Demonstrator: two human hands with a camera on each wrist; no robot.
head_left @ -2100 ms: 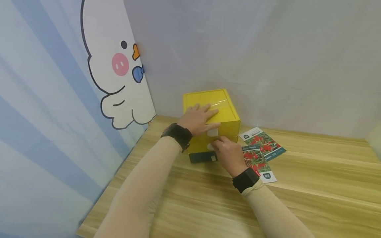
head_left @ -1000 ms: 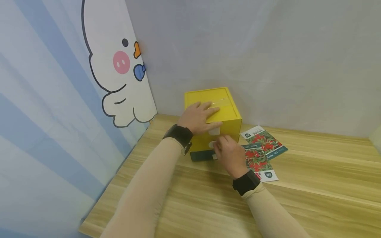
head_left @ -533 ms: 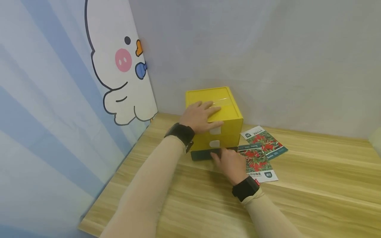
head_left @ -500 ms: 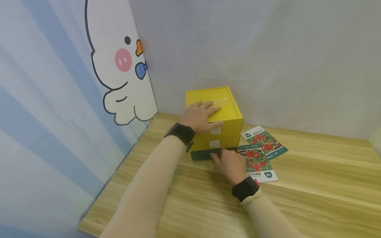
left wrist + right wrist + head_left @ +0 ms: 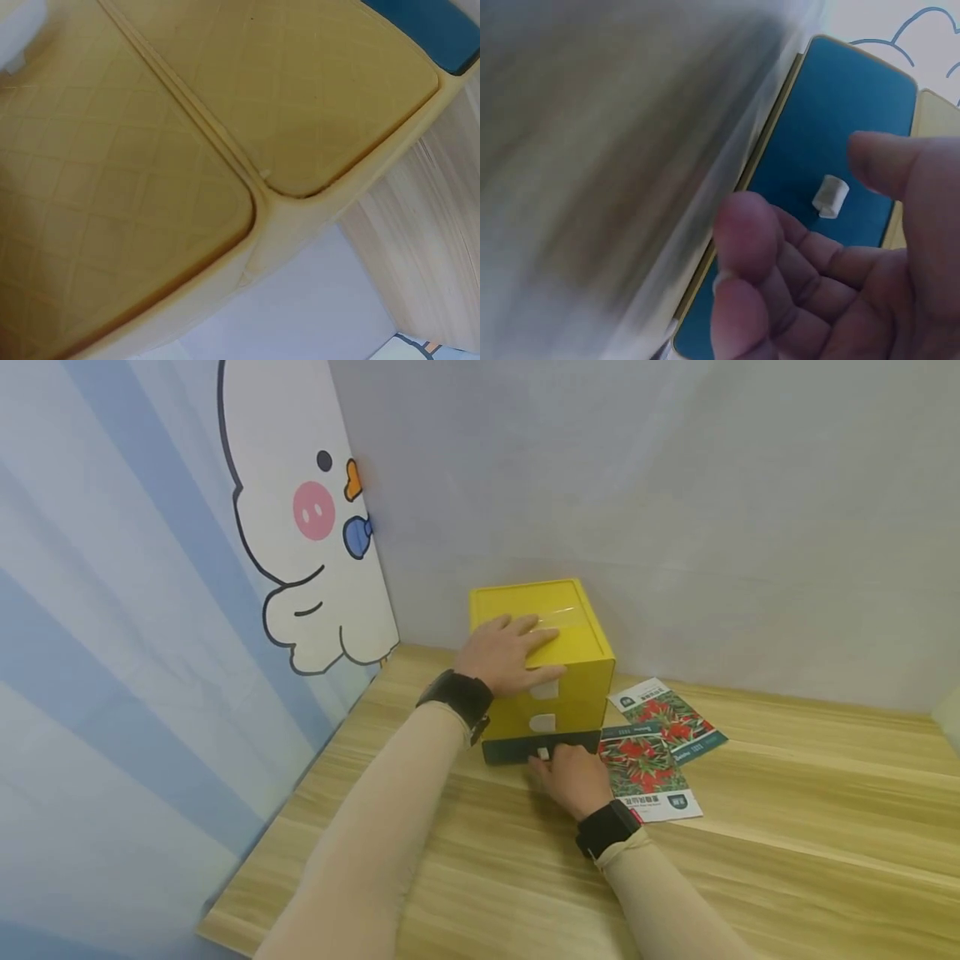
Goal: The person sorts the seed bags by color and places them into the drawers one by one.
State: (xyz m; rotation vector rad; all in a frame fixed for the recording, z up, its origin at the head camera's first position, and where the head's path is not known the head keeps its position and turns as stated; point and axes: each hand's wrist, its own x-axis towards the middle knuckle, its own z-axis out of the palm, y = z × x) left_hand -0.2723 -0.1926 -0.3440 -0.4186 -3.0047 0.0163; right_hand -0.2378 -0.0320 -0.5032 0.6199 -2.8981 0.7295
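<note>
Tabletop, yellow box under left fingers (spread), white knob beside parted right fingers

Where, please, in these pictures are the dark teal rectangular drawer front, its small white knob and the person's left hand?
Dark teal rectangular drawer front (image 5: pixel 517 750): head view, on its flat face.
Small white knob (image 5: pixel 830 196): right wrist view, on its middle.
Left hand (image 5: pixel 497 658): head view, on its back.
</note>
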